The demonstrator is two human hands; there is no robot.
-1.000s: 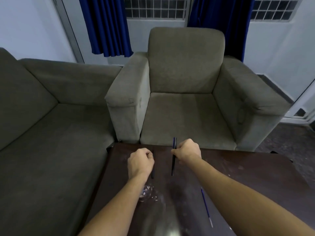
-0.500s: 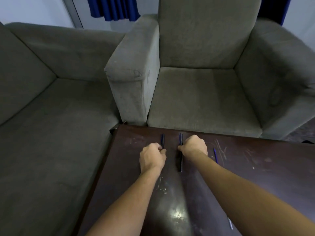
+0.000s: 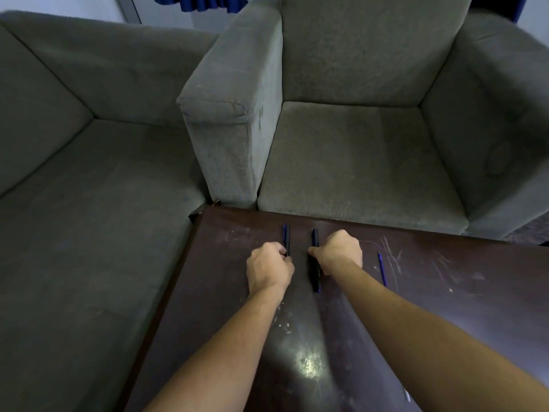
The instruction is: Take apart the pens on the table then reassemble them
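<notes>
Two dark pens lie side by side on the dark wooden table (image 3: 225,292), pointing away from me. My left hand (image 3: 269,270) is curled on the near end of the left pen (image 3: 286,237), whose far tip shows blue. The right pen (image 3: 315,260) is pinched at its middle by my right hand (image 3: 338,251), and both its ends stick out past the fingers. A thin blue refill (image 3: 381,269) lies loose on the table to the right of my right hand.
A grey armchair (image 3: 356,162) stands right behind the table's far edge, its armrest (image 3: 228,114) at the table's left corner. A grey sofa (image 3: 89,188) runs along the left side. The table top is scratched. A small pale tip (image 3: 406,395) shows beside my right forearm.
The view has tilted down and drawn closer to the table. Both hands have come down with the pens from a raised hold, and the pens now lie flat on the table.
</notes>
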